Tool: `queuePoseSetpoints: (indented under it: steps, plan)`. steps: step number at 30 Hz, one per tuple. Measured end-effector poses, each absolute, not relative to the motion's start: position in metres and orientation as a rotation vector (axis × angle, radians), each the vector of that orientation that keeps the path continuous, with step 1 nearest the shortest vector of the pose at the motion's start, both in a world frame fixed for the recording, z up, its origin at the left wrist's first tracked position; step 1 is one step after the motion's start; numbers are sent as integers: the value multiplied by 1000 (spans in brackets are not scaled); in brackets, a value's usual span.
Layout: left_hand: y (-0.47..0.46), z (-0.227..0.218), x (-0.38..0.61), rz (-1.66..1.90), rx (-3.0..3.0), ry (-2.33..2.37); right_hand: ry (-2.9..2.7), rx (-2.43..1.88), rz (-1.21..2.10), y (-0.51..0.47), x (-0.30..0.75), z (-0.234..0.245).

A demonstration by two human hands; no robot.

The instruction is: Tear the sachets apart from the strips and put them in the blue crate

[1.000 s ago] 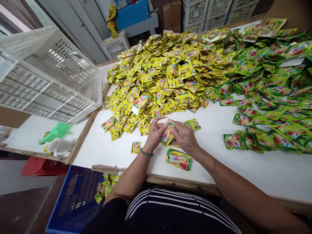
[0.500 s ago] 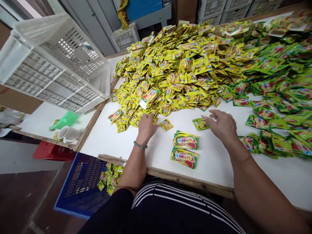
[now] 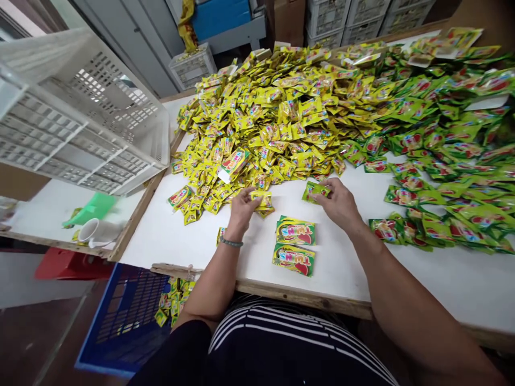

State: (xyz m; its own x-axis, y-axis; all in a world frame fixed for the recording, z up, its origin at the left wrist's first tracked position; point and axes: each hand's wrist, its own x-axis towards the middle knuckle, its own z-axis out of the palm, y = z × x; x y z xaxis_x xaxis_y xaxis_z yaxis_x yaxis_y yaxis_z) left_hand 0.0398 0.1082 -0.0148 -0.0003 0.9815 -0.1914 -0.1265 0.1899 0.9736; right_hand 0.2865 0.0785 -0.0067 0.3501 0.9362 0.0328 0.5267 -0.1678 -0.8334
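Yellow sachet (image 3: 264,202) was pinched by left hand (image 3: 242,210), green sachet (image 3: 311,192) by right hand (image 3: 340,205); TWINS packets (image 3: 293,259) were laid near front edge of worktable (image 3: 346,276); loose sachets (image 3: 281,123) were left heaped toward back.

Table (image 3: 287,202): open between left hand (image 3: 241,210) and right hand (image 3: 340,203).
Big packets (image 3: 295,231): lie at that gap's near end.
Yellow heap (image 3: 273,118): closes the far side.
Green packets (image 3: 450,201): crowd the right.
Crate (image 3: 86,126): rises at far left.

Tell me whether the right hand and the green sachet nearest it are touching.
Touching. The head view shows the right hand pinching one end of the green sachet, thumb lying over it, with no gap visible.
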Motion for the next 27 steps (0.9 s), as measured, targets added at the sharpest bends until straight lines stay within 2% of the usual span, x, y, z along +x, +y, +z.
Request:
queuePoseSetpoints:
  steps: [3, 6, 17, 27]
  plan:
    - [103, -18, 55, 1120, 807, 1090, -1149, -1463, 891, 78, 279, -5]
    - [99, -19, 66, 1148, 757, 1065, -1114, -1305, 994, 74, 267, -2]
    - [91, -10, 79, 1077, 883, 980, -1090, -1364, 1090, 67, 246, 1]
    - [90, -5, 74, 947, 970, 729, -1223, -1449, 1008, 61, 238, 2]
